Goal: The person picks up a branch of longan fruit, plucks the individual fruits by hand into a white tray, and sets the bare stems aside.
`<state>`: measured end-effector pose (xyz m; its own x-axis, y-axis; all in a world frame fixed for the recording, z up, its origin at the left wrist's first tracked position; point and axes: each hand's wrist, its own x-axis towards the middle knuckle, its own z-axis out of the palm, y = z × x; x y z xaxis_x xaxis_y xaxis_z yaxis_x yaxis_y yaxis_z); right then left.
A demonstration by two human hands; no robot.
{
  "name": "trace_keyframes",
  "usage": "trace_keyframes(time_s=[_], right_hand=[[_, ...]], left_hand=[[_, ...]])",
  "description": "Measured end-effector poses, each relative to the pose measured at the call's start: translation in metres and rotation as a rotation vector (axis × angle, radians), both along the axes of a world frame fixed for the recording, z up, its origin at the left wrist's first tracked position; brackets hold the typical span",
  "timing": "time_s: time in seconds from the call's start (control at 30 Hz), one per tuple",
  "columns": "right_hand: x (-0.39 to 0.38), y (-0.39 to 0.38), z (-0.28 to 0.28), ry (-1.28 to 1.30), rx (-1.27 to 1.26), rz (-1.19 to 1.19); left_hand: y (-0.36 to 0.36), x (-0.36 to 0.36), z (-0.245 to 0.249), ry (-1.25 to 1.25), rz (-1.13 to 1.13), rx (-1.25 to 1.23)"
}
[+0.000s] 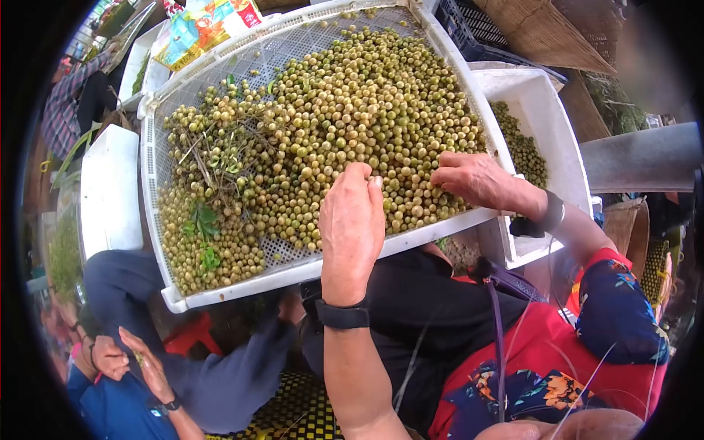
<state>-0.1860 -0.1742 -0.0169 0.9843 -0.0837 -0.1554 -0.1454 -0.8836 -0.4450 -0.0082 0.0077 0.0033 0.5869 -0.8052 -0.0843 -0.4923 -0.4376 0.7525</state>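
Small round yellow-green fruits lie heaped in a large white plastic mesh tray. My left hand is over the near middle of the heap, its fingers bent and closed at the edge of the fruits. To its right, my right hand reaches in over the near right side, its fingertips pinched together among the fruits. Whatever either hand has between its fingers is hidden. Both wrists carry dark bands. At the tray's left part, stems and twigs with fruits attached lie beside green leaves.
A white foam box holding more fruits stands at the right, partly under the tray. Another white box is at the left. A printed bag touches the far rim. At lower left, another person's hands are nearby.
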Motion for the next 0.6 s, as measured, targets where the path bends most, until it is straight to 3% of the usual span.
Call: trace_keyframes(time_s=[0.23, 0.4, 0.6], right_hand=[[0.004, -0.004, -0.016, -0.068, 0.001, 0.099], [0.006, -0.008, -0.018, -0.005, -0.203, -0.156], [0.004, -0.003, -0.003, -0.123, -0.075, -0.168]], left_hand=[[0.0, -0.001, -0.002, -0.013, -0.014, 0.006], [0.002, 0.0, -0.004, -0.032, -0.023, -0.015], [0.002, 0.0, -0.005, -0.038, -0.026, -0.04]])
